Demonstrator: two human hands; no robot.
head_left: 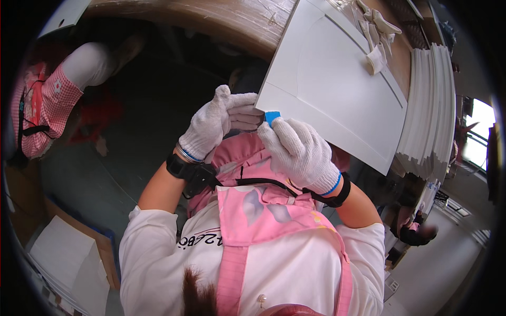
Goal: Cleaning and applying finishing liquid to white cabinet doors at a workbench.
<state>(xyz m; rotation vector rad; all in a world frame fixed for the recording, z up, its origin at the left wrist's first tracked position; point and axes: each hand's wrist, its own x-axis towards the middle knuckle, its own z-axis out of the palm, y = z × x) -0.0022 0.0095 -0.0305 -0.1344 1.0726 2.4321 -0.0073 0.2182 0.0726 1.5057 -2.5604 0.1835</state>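
A white flat panel [316,79], like a cabinet door with a recessed border, lies on the work table with its near corner jutting over the edge towards me. My right hand [298,150], in a white knit glove, pinches a small blue block [272,117] against the panel's near edge by that corner. On the other side of the corner is my left hand [213,121], also gloved. Its fingers are stretched out with the tips at the panel's edge, and its thumb points up. Whether those fingertips press on the panel is hard to see.
White gloves or cloths [377,37] lie on the panel's far right part. A tall stack of white panels [429,110] stands to the right. At left is another person in a pink checked garment [52,105]. A cardboard box [79,231] with white sheets sits lower left.
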